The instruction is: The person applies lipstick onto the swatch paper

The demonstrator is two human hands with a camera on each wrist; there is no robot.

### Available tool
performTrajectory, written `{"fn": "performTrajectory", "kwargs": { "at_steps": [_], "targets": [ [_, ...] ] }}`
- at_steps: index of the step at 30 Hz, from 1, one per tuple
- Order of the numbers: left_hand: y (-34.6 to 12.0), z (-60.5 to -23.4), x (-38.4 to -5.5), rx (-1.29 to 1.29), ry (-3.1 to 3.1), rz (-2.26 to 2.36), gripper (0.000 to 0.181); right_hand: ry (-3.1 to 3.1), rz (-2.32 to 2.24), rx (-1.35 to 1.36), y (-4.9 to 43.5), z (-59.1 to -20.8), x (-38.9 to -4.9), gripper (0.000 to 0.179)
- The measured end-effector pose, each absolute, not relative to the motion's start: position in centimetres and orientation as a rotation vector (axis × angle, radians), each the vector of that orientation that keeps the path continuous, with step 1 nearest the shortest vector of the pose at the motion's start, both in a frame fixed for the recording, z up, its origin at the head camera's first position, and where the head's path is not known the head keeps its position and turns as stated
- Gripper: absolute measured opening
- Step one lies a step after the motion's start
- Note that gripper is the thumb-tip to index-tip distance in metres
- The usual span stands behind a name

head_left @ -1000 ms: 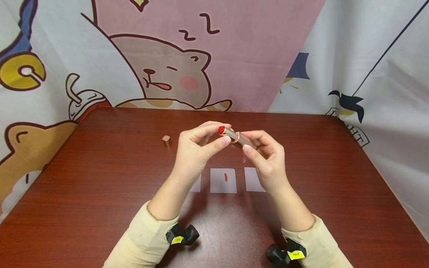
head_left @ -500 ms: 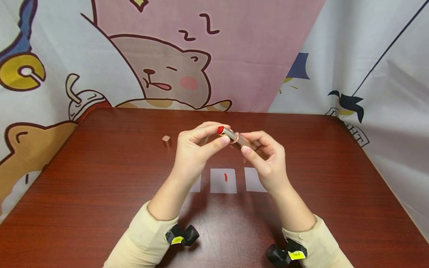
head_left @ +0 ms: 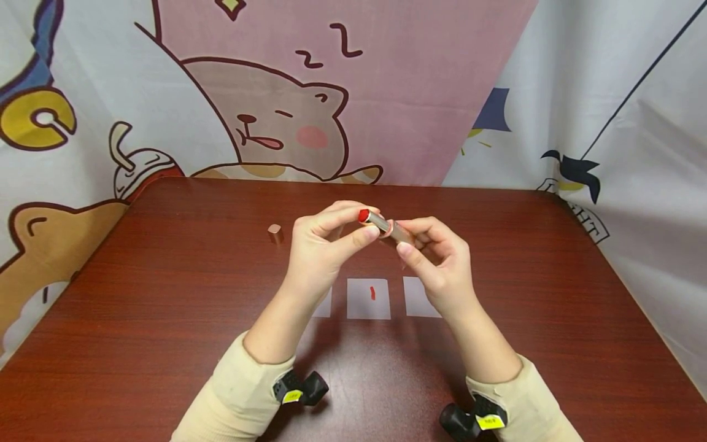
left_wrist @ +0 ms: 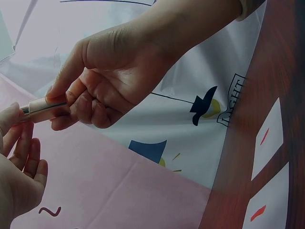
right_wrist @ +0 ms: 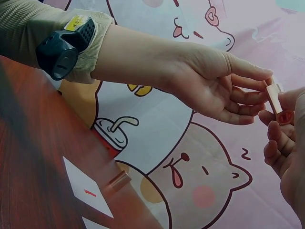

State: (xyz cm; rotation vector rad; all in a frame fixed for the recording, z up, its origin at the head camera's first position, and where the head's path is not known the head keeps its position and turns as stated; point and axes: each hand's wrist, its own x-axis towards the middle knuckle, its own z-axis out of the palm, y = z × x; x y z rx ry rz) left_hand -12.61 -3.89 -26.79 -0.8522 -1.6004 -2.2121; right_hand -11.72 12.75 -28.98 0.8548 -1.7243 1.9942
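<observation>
Between the two hands, above the table, is a lipstick [head_left: 400, 233] with its red tip [head_left: 364, 215] exposed and tilted to the upper left. My left hand [head_left: 317, 248] pinches the silvery tube near the tip between thumb and fingers. The right hand [head_left: 444, 267] grips the rose-gold base, thumb in front. In the left wrist view both hands meet on the lipstick [left_wrist: 47, 109]; its tip is out of sight there. The right wrist view shows the lipstick [right_wrist: 275, 98] end-on, partly covered by fingers. A rose-gold cap [head_left: 275, 234] stands apart on the table, left of the hands.
Three white paper squares lie in a row under the hands. The middle paper [head_left: 359, 307] bears a short red stroke. Forearms partly hide the left paper [head_left: 323, 305] and right paper [head_left: 420, 299]. A cartoon-print cloth [head_left: 409, 92] hangs behind the brown table [head_left: 166, 294].
Over the last second the right hand has shifted very slightly down and the lipstick base slightly left. Both hands keep their hold; cap and papers stay put.
</observation>
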Motion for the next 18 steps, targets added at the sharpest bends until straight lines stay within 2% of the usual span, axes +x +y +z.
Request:
{"fn": "performTrajectory", "kwargs": {
  "at_steps": [18],
  "targets": [
    [-3.96, -26.95, -12.84, -0.855, -1.605, -2.142, 0.019, -1.675, 2.011, 0.924, 12.44, -29.23, -11.89, 0.022]
  ]
}}
